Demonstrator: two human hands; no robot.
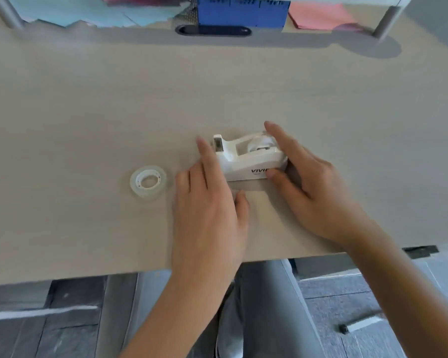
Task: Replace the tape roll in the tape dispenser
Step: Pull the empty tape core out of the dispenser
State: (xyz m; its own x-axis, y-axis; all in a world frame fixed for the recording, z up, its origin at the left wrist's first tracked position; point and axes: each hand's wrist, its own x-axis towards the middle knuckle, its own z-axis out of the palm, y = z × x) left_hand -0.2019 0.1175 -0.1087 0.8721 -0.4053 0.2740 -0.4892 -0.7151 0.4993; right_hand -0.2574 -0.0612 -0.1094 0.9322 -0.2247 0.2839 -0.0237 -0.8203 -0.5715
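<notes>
white tape dispenser (pixel 246 157) seemingly gripped by right hand (pixel 308 187); left hand (pixel 210 202) open beside.

both arms were bare from the lower edge of the view up to the wrists, with no sleeve showing. the left hand (pixel 207 213) and the right hand (pixel 311 192) wore no gloves, rings, watch or bands. the nails were short and plain. below the desk edge, one leg (pixel 264 306) was in grey trousers of a smooth fabric, with a long crease down the front.
</notes>
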